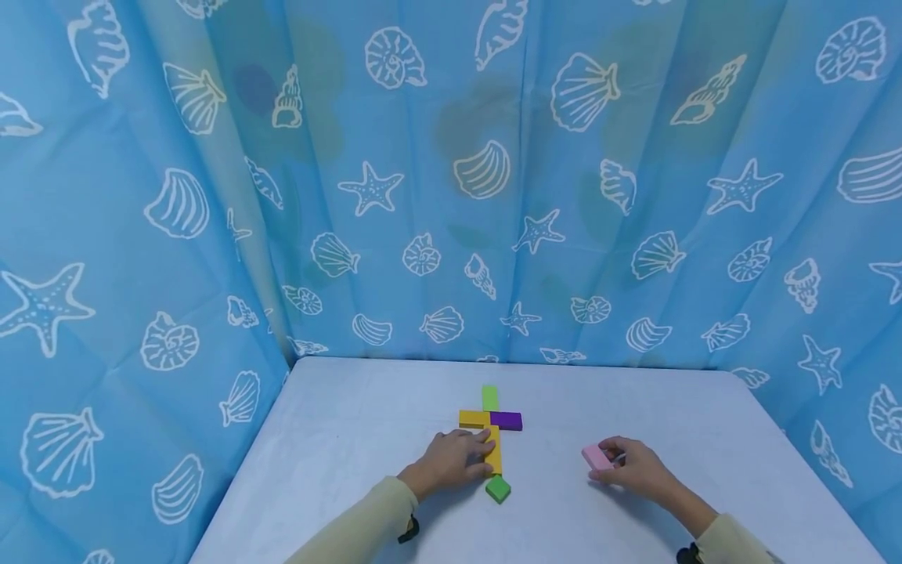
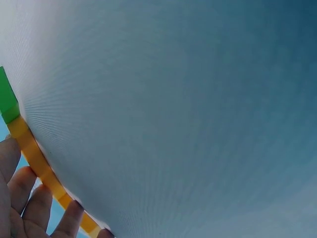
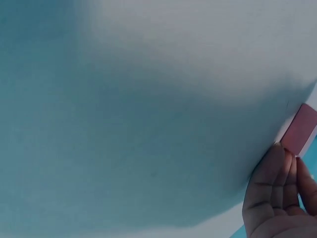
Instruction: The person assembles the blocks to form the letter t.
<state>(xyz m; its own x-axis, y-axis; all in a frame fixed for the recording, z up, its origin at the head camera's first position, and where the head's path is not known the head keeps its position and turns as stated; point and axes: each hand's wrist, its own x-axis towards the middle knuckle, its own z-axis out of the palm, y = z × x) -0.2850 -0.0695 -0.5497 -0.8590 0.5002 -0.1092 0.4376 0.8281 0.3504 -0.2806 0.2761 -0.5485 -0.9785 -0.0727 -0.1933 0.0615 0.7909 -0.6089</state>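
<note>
Flat blocks form a cross-like figure on the white table: a light green block (image 1: pixel 489 398) on top, a yellow block (image 1: pixel 474 419) and a purple block (image 1: pixel 506 421) side by side, and a yellow stem (image 1: pixel 494 453) below. A green block (image 1: pixel 498 489), turned like a diamond, sits at the stem's lower end. My left hand (image 1: pixel 451 460) lies beside the stem, fingertips (image 2: pixel 72 213) touching its side. To the right, my right hand (image 1: pixel 637 467) pinches a pink block (image 1: pixel 597 457) between thumb and fingers, just over or on the table; I cannot tell which.
The white tabletop (image 1: pixel 380 392) ends at a back edge. Behind it and along both sides hangs a blue curtain (image 1: pixel 437 211) printed with white shells and starfish. A dark band (image 1: pixel 409 529) is on the left wrist.
</note>
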